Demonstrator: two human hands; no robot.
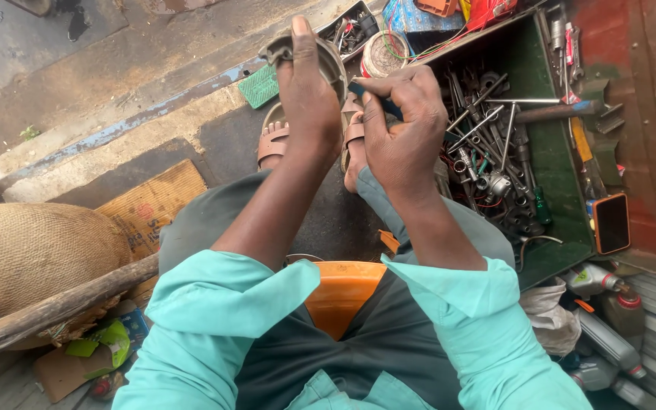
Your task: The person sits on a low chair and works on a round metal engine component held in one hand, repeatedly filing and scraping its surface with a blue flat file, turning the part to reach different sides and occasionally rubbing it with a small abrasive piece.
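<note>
Left hand point(309, 91) grips round part point(329, 61); right hand point(404, 125) holds tool point(377, 102).

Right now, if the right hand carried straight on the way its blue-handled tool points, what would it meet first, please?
The right hand aims its blue-handled tool leftward at the round grey part held by the left hand; that part likely comes first, though depth is unclear.

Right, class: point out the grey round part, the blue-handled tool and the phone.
grey round part point(332, 64), head view, right rim.
blue-handled tool point(389, 108), head view, handle between fingers.
phone point(611, 223), head view, dark screen.
</note>
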